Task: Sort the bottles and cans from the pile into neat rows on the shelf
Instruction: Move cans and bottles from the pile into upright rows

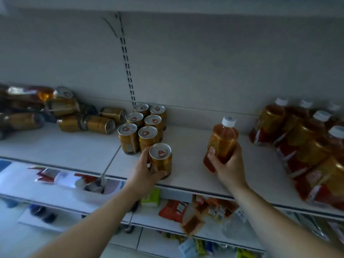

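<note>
My left hand (147, 170) grips a gold can (161, 159) that stands upright near the front edge of the white shelf (188, 172), just in front of two rows of upright gold cans (144, 125). My right hand (229, 164) holds an amber tea bottle (222, 144) with a white cap, tilted slightly left, its base near the shelf surface. A pile of toppled cans and bottles (61, 112) lies at the left back of the shelf. Rows of upright amber bottles (305, 142) fill the right side.
The shelf's back wall has a slotted upright rail (128, 71) behind the cans. Bare shelf lies between the can rows and the bottle rows. Lower shelves (186, 209) hold snack packets and small goods. Another shelf board (167, 4) runs overhead.
</note>
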`<state>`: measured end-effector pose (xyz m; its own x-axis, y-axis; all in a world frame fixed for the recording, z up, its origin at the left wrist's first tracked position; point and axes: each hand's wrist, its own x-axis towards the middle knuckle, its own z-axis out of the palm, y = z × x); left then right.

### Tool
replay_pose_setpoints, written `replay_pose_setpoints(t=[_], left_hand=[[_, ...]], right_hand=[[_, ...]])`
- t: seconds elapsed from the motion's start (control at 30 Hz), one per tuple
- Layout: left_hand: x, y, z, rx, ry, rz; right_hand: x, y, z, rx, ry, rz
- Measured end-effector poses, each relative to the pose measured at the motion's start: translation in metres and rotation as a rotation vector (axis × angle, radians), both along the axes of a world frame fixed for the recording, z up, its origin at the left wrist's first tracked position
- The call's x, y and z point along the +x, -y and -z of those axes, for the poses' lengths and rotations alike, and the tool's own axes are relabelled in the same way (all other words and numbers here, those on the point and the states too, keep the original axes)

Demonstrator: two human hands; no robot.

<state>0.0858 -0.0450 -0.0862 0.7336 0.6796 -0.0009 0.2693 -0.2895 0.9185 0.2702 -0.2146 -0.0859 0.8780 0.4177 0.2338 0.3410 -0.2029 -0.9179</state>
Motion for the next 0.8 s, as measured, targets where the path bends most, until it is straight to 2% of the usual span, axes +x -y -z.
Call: replay_pose_setpoints(t=[0.27,0.47,0.8], left_hand=[[-0.046,-0.043,0.000,0.072,-0.036,-0.174],[-0.053,-0.057,-0.002,0.068,-0.005,-0.184],[-0.050,-0.067,0.010,-0.060,-0.029,-0.212]], right_hand=[[-0.002,-0.006,0.009,-0.002,0.000,0.026],[-0.003,-0.008,0.009,0.011,-0.018,0.044],[-0.005,-0.008,0.008,-0.004,-0.013,0.062]])
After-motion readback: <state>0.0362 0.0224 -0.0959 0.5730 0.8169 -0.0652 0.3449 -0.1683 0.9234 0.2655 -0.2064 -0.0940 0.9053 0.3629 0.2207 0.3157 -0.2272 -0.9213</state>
